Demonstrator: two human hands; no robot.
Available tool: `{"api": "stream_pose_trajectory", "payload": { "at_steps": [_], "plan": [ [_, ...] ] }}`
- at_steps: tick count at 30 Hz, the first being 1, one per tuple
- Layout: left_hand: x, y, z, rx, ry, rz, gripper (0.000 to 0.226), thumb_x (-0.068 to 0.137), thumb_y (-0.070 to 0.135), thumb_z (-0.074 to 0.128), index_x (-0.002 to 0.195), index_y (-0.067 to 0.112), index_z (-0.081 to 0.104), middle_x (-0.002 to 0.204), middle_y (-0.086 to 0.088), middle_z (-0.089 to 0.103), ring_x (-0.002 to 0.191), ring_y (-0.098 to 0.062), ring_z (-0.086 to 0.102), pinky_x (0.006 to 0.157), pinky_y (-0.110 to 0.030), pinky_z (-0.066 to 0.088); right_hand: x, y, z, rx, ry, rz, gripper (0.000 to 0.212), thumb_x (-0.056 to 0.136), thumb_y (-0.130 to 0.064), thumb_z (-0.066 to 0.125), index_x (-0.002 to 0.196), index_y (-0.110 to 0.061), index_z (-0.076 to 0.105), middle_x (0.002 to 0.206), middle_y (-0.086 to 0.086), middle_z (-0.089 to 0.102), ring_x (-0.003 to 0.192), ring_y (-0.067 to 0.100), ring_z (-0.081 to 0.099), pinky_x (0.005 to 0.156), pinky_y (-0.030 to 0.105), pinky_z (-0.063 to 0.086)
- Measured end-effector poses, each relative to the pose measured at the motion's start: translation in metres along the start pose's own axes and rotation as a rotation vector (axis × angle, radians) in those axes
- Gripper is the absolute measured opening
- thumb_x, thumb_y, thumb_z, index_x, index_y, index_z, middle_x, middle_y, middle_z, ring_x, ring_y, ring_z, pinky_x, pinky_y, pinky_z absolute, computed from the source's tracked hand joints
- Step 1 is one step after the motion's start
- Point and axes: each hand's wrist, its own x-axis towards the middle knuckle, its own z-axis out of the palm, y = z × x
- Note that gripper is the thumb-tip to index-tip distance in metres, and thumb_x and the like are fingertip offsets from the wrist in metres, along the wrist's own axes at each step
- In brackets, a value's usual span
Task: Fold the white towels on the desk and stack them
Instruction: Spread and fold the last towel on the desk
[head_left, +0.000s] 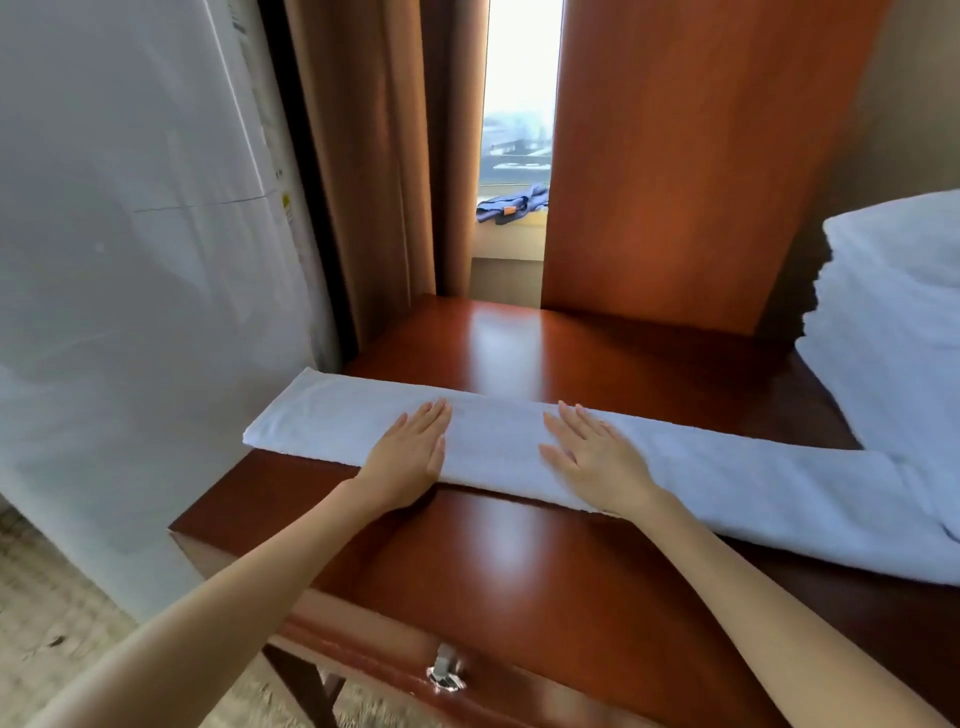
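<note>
Towel (675, 467) lies across desk (519, 545) folded to a long strip, left hand (410, 457) and right hand (592, 457) flat, fingers straight, pressing it; cross-folds left, stack (893, 312) waits at right

Head camera, close above desk (519, 561), facing forward-down toward window (519, 93).

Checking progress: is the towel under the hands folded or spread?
Folded: the white towel is a narrow strip across the desk, left hand and right hand flat on it.
</note>
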Motion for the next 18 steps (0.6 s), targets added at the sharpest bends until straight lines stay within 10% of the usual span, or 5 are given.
{"api": "stream_pose_trajectory", "payload": {
  "at_steps": [7,13,18],
  "plan": [
    [0.010,0.039,-0.010,0.086,-0.028,-0.136,0.051,0.103,0.015,0.022,0.152,0.004,0.015,0.161,-0.010,0.012,0.148,-0.021,0.011,0.119,-0.042,0.012,-0.068,0.093,-0.029,-0.106,-0.014,0.264,0.060,0.104,-0.046,0.018,0.156,-0.020,0.004,0.163,0.004,-0.002,0.150,0.019,-0.003,0.120,0.035,0.004],
    [0.022,0.176,0.006,0.004,0.036,0.302,0.051,0.105,0.021,0.023,0.154,0.012,0.013,0.162,-0.002,0.008,0.149,-0.014,0.006,0.119,-0.039,0.002,-0.083,0.069,-0.025,-0.038,0.087,0.151,0.052,0.105,-0.040,0.022,0.155,-0.023,0.015,0.163,0.000,0.008,0.150,0.016,0.003,0.119,0.040,0.002],
    [0.020,0.206,0.032,-0.022,0.017,0.314,0.052,0.106,0.026,0.017,0.155,0.017,0.006,0.162,0.002,0.002,0.149,-0.012,0.000,0.120,-0.034,-0.001,-0.127,0.142,-0.027,0.020,0.115,0.343,0.061,0.102,-0.051,0.022,0.155,-0.022,0.014,0.163,-0.003,0.004,0.150,0.014,0.001,0.120,0.034,0.005]
  ]
}}
